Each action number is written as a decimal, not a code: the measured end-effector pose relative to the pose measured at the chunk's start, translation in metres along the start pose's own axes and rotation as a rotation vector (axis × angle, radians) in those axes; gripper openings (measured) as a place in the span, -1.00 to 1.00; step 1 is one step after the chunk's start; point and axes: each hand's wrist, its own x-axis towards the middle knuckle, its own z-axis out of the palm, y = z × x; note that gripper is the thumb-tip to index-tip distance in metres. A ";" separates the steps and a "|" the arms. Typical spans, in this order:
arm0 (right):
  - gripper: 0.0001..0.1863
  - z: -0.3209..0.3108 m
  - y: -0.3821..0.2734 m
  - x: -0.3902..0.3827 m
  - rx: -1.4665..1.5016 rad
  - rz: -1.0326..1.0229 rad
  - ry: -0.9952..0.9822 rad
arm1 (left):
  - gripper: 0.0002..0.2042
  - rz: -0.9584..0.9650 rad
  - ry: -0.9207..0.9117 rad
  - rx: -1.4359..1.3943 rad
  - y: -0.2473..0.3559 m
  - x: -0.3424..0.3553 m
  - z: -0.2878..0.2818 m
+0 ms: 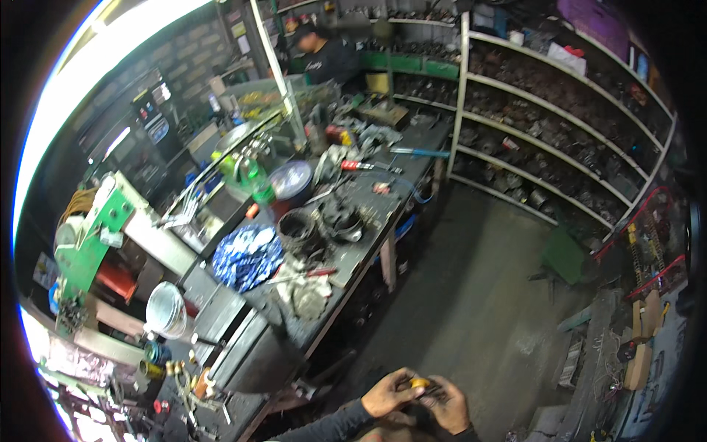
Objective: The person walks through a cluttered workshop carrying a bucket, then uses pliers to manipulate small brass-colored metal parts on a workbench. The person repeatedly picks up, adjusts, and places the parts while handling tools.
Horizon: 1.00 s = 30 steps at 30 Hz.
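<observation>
Low in the head view, my left hand (388,395) and my right hand (448,409) are close together, in front of my body and over the floor. Between their fingertips is a small round yellow part (420,382), with something dark just below it. The left fingers are closed on the yellow part from one side. My right hand's fingers curl round the other side, against the dark piece. The part is too small to name its kind. Dark sleeves cover both forearms.
To my left runs a dark workbench (368,221) with greasy metal housings (298,230), a blue patterned cloth (247,256) and a bucket (290,182). Metal shelves (545,118) full of parts stand at the far right. Another person (329,59) is behind the bench.
</observation>
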 end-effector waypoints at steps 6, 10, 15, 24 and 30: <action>-0.37 -0.031 -0.014 0.058 -0.217 0.004 0.076 | -0.77 -0.024 0.011 0.188 0.014 0.101 -0.013; -0.35 -0.074 -0.005 0.105 -0.487 0.096 0.144 | -0.74 0.110 -0.130 0.073 0.023 0.189 -0.028; -0.50 -0.115 -0.065 0.078 -0.467 0.137 0.525 | -0.78 0.038 -0.391 0.290 0.075 0.275 -0.005; -0.48 -0.152 -0.002 -0.013 -0.351 0.246 1.025 | -0.80 -0.193 -0.831 0.562 0.050 0.338 0.169; -0.44 -0.205 0.079 -0.099 -0.406 0.454 1.192 | -0.71 -0.398 -1.184 0.652 -0.057 0.310 0.316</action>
